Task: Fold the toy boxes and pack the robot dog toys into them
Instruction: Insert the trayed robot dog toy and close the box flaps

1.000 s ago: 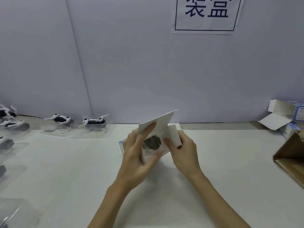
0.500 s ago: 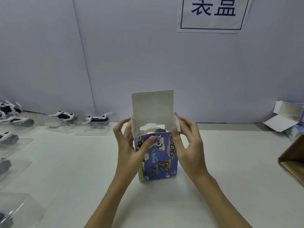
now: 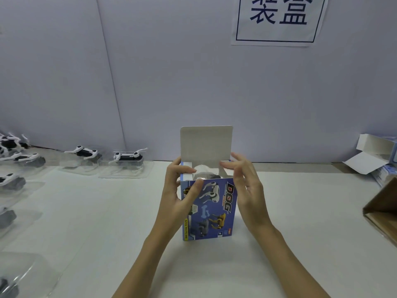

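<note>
Btwn hands (image 3: pixel 214 190): upright box (image 3: pixel 211 211).

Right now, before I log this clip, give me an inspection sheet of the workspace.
Surface: white table.
Job's things: blue toy box upright, top flap raised, something pale inside; robot dog toys in clear trays at left.
Clutter: opened white box and brown carton at right.
Hands: left hand grips the box; right hand at its right flap.
Cables: nothing seen.
Surroundings: pale wall, printed sign.
</note>
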Motion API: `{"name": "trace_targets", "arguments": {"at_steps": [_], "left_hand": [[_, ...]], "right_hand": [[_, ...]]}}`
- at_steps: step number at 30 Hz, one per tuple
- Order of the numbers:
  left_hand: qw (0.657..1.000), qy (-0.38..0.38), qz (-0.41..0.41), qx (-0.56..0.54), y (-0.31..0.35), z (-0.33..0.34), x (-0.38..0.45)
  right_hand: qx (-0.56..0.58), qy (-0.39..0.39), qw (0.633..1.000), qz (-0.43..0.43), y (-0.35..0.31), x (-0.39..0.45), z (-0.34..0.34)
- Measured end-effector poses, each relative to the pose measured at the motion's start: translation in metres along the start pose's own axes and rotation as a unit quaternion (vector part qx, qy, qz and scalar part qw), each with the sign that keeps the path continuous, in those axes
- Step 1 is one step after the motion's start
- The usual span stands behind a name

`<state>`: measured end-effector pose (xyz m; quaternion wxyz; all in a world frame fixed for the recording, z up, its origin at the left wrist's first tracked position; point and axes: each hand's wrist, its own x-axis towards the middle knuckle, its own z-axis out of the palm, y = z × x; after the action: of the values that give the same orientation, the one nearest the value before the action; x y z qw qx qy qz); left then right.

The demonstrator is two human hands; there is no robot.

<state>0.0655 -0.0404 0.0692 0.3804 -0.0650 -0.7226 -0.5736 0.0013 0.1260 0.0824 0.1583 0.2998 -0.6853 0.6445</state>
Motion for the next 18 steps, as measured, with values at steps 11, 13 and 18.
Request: {"name": "trace_targets", "arguments": {"at_steps": [11,13,18], "left_hand": [[0.993,0.013,-0.012,-0.113,0.011,0.000,0.006],[0.995,-0.009,-0.012,-0.095,0.008,-0.004,0.006],[0.998,-0.031,-0.010,-0.045,-0.005,-0.006,0.005]], "right_hand": [[0.130,0.023,0.991,-0.011,-0.007,0.006,0.003],[0.128,0.011,0.992,-0.004,-0.001,0.002,0.000],[0.105,-0.045,0.993,0.010,0.008,-0.001,-0.009]]}}
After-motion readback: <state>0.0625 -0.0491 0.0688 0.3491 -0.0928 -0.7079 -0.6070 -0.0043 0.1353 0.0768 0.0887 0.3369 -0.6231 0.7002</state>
